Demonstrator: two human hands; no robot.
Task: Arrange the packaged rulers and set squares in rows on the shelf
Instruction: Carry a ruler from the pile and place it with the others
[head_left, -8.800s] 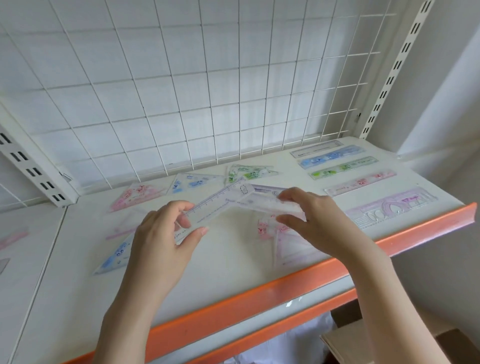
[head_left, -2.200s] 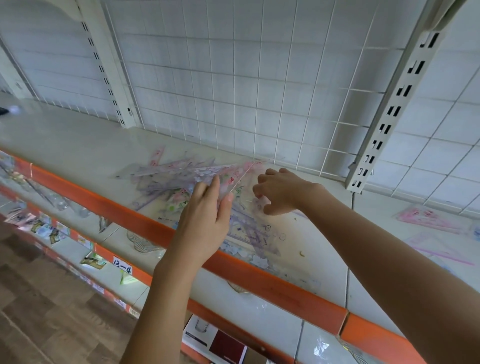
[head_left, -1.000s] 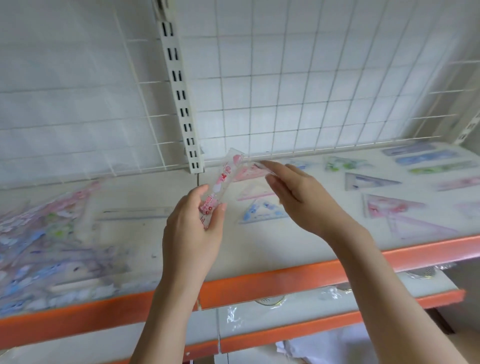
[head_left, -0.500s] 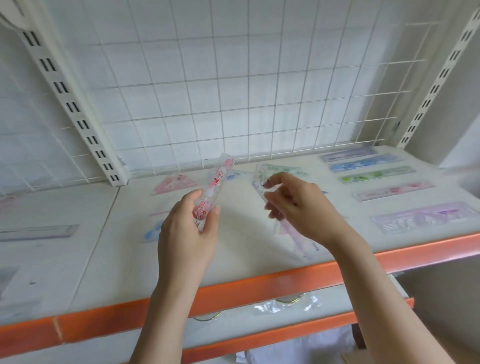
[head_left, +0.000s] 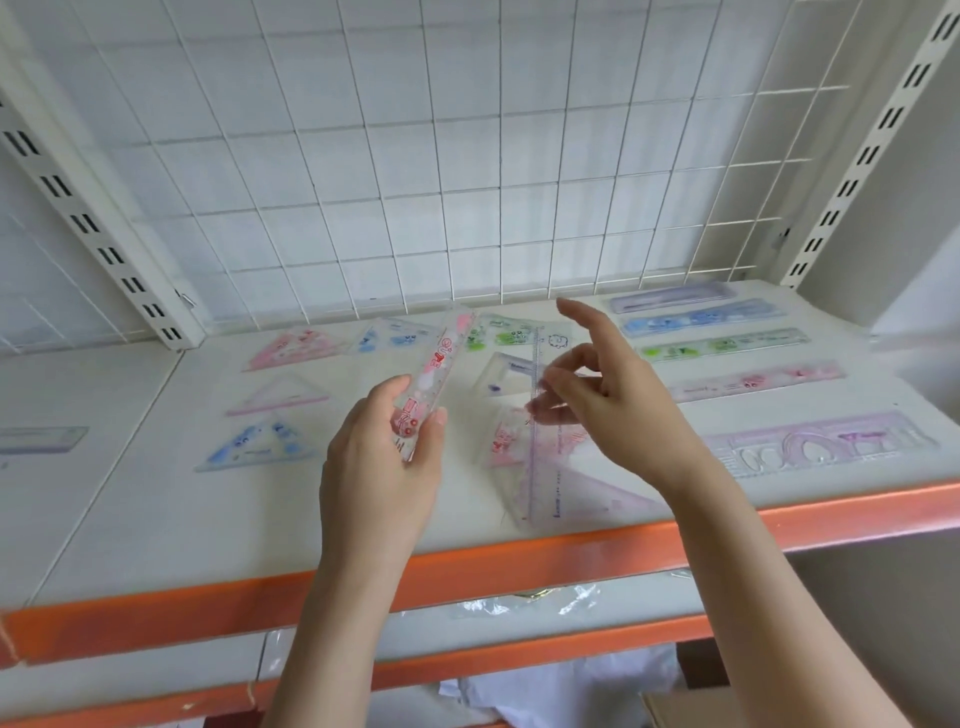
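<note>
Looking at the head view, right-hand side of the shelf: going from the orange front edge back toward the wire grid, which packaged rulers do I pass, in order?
Wide purple stencil ruler → pink straight ruler → green straight ruler → blue straight ruler → pale lilac ruler, the farthest back.

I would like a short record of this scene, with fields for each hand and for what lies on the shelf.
left hand: grips pink ruler, tilted, above the shelf
right hand: pinches clear ruler, index finger extended
shelf right: four rulers in a column, template ruler nearest the front
shelf left: set squares lying flat, among them a blue set square
</note>
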